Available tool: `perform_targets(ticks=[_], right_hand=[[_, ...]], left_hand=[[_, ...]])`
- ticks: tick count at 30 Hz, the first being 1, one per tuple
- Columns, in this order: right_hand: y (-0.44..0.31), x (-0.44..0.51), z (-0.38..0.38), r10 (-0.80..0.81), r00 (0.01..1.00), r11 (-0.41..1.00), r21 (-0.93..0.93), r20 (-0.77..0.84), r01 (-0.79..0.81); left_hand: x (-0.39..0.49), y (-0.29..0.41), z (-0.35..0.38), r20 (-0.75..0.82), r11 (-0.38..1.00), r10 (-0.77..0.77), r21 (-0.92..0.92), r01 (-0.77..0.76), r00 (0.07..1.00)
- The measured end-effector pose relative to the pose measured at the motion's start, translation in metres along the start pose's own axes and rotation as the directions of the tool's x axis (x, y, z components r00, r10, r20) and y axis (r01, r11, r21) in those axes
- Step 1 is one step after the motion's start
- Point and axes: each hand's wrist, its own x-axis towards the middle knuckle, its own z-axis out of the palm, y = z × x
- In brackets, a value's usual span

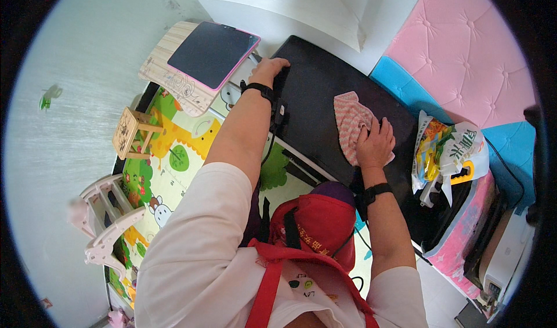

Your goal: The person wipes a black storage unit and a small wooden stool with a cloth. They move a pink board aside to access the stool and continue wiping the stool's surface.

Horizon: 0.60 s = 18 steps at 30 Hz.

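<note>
A pink and white zigzag-patterned cloth (349, 123) lies bunched on a low black tabletop (313, 88). My right hand (376, 144) presses down on its right part, gripping some of the folds. At the table's far left corner, my left hand (270, 70) rests on the edge with its fingertips over the black surface. No object shows in the left hand, though its palm side is hidden. Both wrists carry black straps, and a small black device (280, 111) sits beside the left forearm at the table's near edge.
Left of the table stands a small wooden desk (152, 64) bearing a pink-framed drawing tablet (213, 53). A wooden stool (130, 132) and a pale plastic rack (111, 215) stand over the patterned play mat (196, 143). At right are a plastic bag (468, 147) and a white appliance (504, 245).
</note>
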Motion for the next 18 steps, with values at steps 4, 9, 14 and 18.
perform_targets(ticks=[4,9,14,18], right_hand=[[0.0,0.0,0.001,0.004,1.0,1.0,-0.005,0.004,-0.004],[0.001,0.0,0.002,0.008,1.0,1.0,-0.009,-0.015,-0.008],[-0.001,0.0,-0.001,0.028,0.999,0.999,-0.024,0.038,-0.027],[-0.001,0.001,-0.002,0.038,0.999,0.999,0.005,0.026,-0.038]], left_hand=[[0.002,0.0,-0.003,0.031,0.999,-0.025,0.036,0.024,0.999],[-0.013,0.022,-0.002,-0.034,0.967,-0.043,0.248,0.05,0.998],[-0.037,0.062,0.022,-0.055,0.866,0.053,0.499,-0.018,0.997],[-0.043,0.083,0.031,-0.111,0.842,-0.058,0.528,0.108,0.992]])
